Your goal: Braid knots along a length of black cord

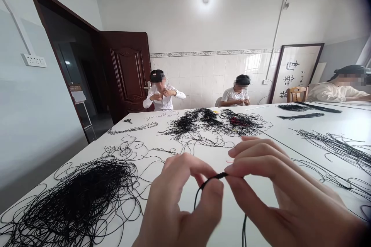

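A short black braided cord (218, 176) is stretched between my two hands above the white table. My left hand (185, 197) pinches its left part between thumb and index finger, and a thin loose strand drops below that grip. At the cord's right end, my right hand (269, 181) closes its thumb and index fingertips on it, with the other fingers loosely curled. Thin black strands (244, 227) hang down beneath my right hand. The fingertips partly cover the knotted section.
A large tangle of black cord (87, 197) lies at left on the white table (162, 146). Farther back are more black cord heaps (199, 121) and scissors (128, 120). Cord bundles (333, 142) lie at right. Several people sit along the far side, one in a white shirt (165, 98).
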Available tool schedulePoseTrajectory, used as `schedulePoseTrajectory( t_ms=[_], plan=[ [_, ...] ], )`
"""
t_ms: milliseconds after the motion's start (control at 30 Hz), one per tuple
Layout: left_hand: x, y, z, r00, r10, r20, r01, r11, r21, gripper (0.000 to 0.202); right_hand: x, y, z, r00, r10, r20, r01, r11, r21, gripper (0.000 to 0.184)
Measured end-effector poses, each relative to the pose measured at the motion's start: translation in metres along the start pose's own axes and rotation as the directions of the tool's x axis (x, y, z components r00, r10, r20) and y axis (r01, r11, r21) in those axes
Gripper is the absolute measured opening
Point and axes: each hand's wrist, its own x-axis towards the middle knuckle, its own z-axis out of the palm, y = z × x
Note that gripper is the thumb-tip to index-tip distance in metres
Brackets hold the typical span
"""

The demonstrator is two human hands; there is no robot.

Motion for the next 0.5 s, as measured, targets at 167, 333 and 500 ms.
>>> schedulePoseTrajectory(
  t_ms=[167,333,500],
  plan=[
    [-0.001,-0.008,-0.003,0.996,0.058,0.064,-0.057,0.998,-0.016,0.017,-0.001,0.004,-0.002,0.998,-0.039,0.055,0.041,0.998,-0.043,0.019],
    [0.005,-0.011,-0.006,0.991,0.036,0.126,-0.031,0.999,-0.044,0.032,0.001,0.005,-0.002,0.989,-0.121,0.082,0.121,0.993,0.004,0.014],
    [0.005,-0.016,-0.001,0.953,-0.146,0.265,0.210,0.950,-0.232,0.038,0.002,0.002,-0.004,0.980,-0.061,0.187,0.061,0.998,0.009,0.014]
  ],
)
